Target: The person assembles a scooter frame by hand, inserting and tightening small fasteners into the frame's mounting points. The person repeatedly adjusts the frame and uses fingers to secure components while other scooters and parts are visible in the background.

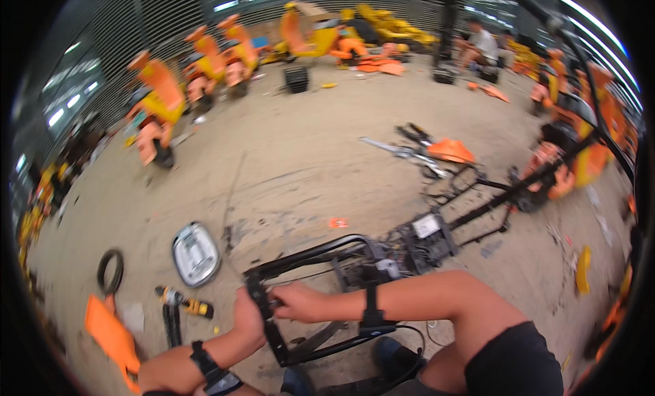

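A black metal scooter frame (307,254) lies in front of me, its looped rear end toward my body and its long steering column reaching to the right. My left hand (247,317) is wrapped around the outer side of the short crossbar at the loop's left end. From inside the loop, my right hand (300,302) presses curled fingers against the same crossbar. Anything small between those fingers is hidden. A dark box of wiring (426,236) with a white label sits in the middle of the frame.
Left of the frame lie a yellow-black cordless drill (198,307), a silver-rimmed tray (196,254), a black tyre ring (110,270) and an orange panel (112,334). Loose parts surround an orange piece (450,151) beyond. Orange-yellow scooters (160,99) stand around; another person (479,47) sits far back.
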Motion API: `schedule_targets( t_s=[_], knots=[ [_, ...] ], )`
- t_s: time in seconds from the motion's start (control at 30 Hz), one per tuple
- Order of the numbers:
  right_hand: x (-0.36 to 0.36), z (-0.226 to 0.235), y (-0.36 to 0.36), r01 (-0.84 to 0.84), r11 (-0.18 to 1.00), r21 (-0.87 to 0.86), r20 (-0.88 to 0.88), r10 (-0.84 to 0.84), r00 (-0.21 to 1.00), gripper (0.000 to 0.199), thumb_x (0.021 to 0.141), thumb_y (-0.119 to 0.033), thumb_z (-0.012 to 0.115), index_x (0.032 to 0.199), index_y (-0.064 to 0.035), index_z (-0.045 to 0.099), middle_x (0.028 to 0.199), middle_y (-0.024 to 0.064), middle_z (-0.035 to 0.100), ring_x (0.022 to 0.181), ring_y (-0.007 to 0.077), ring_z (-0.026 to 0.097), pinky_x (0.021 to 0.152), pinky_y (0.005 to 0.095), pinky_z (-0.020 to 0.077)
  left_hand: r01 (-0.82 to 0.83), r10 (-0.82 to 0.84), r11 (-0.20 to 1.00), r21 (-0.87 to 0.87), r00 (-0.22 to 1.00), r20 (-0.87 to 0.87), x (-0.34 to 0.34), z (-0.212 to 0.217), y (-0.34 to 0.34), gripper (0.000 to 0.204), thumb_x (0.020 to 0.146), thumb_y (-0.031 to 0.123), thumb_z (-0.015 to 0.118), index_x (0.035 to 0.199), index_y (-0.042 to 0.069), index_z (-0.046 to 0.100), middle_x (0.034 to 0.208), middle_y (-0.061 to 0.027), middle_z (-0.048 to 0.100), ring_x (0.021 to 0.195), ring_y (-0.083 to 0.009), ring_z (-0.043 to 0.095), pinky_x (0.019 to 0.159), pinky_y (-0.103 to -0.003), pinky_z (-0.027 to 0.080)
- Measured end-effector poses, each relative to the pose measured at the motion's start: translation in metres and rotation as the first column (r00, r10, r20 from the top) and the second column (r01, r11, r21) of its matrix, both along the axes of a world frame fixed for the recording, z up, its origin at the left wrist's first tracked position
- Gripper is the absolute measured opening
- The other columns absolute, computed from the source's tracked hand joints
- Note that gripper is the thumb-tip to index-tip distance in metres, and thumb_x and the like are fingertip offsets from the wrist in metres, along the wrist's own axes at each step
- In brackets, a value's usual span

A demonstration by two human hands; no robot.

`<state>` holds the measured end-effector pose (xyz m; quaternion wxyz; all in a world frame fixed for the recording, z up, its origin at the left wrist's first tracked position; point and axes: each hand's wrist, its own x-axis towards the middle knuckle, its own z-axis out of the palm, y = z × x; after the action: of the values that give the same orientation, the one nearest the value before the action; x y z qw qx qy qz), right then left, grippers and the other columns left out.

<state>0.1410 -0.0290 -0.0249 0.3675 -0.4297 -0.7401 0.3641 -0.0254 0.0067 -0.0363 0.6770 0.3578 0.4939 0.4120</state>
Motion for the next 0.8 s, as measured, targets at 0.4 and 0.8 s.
schedule_targets(
  t_s=[0.4,0.8],
  knots=[
    [0.007,0.002,-0.010,-0.065,0.973,0.221,0.377,-0.024,0.926,0.024,0.078,-0.013,0.069,0.093,-0.0024,0.053,0.089,0.0190,0.062,0.083,0.0401,0.063,0.069,0.0456,0.0512,-0.024,0.023,1.000,-0.009,0.994,-0.106,0.015,0.020,-0.009,0.046,0.099,0.030,0.029,0.081,0.000,0.060,0.073,-0.0139,0.064,0.063,-0.0245,0.065,0.059,-0.039,0.053],
    [-0.006,0.009,-0.006,0.074,0.821,-0.566,-0.190,-0.217,0.957,0.025,0.086,-0.021,0.062,0.082,0.0038,0.066,0.066,0.0071,0.064,0.053,0.0129,0.061,0.051,0.0281,0.0497,0.093,-0.078,0.993,0.076,0.981,-0.176,-0.001,-0.010,0.004,0.042,0.100,0.033,0.029,0.088,0.004,0.058,0.077,-0.0114,0.063,0.067,-0.0239,0.064,0.060,-0.038,0.051]
  ],
)
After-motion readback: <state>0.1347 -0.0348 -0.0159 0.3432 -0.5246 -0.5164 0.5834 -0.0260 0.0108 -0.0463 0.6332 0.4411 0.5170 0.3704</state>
